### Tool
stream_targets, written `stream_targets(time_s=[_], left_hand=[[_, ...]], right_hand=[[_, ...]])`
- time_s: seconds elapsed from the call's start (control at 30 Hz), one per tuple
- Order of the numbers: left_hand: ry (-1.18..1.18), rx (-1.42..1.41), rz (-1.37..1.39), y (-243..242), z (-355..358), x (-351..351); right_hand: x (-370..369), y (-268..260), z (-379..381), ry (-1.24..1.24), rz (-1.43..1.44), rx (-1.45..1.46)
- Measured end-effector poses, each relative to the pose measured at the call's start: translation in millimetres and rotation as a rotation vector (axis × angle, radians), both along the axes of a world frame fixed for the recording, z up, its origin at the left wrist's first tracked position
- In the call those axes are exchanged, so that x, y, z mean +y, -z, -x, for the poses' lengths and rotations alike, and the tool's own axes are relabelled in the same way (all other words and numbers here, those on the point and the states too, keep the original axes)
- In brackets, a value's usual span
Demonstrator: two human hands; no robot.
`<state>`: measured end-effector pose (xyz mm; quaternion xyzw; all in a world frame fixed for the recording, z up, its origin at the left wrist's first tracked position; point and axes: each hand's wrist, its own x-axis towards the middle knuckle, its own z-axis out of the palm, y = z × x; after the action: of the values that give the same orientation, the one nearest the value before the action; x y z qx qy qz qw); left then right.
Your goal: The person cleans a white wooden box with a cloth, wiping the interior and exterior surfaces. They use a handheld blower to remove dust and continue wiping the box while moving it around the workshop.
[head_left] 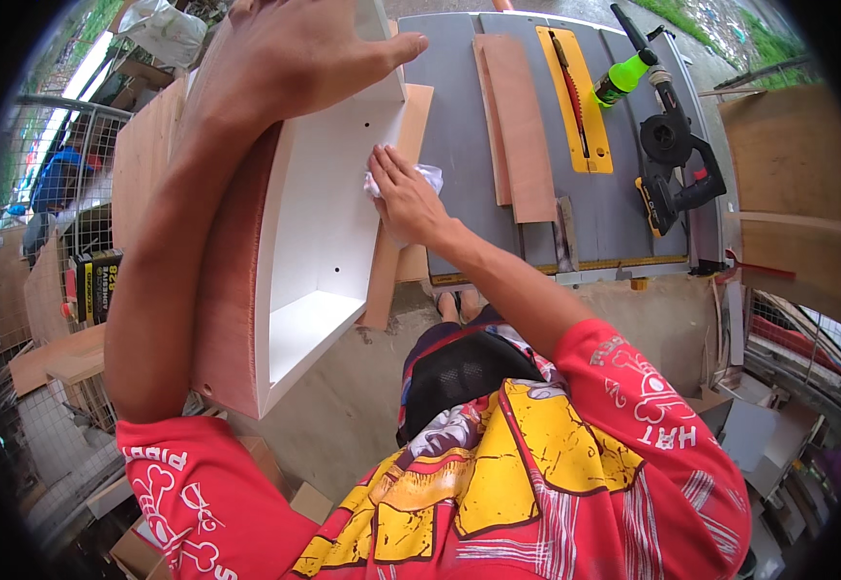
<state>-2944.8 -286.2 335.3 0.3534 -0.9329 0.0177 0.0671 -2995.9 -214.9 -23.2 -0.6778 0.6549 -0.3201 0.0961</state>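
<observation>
A long, open wooden box or drawer carcass (329,196) with white inner faces and a reddish-brown plywood outer side stands tilted before me on the left. Two small dark holes show in its white panel. My right hand (411,199) presses a crumpled white cloth (431,176) against the rim of this box, palm down. Across the far end of the box reaches my left hand (304,69), its thumb stuck out to the right. The frame's top edge cuts off its fingers, so their grip is hidden. My left forearm lies along the outer side.
A grey table saw (456,145) with a yellow blade insert (600,145) stands ahead. On it are plywood strips (522,130), a green bottle (620,80) and a cordless blower (670,145). A wooden board (384,283) lies under the box. Wire mesh (94,156) borders the left.
</observation>
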Motion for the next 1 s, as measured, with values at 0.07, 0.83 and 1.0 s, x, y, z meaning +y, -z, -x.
stream_targets(time_s=[0.07,0.83,1.0], left_hand=[[0.010,-0.001,-0.013,-2.9,0.8,-0.7],[-0.065,-0.077,-0.079,-2.3,-1.3,-5.2],[-0.104,-0.073,-0.026,11.8,5.0,-8.5]], right_hand=[[-6.0,0.0,4.5,0.009,0.013,0.003],[-58.7,-7.5,36.6,0.056,-0.081,0.175],[-18.0,-5.8,7.2,-0.196,-0.121,0.298]])
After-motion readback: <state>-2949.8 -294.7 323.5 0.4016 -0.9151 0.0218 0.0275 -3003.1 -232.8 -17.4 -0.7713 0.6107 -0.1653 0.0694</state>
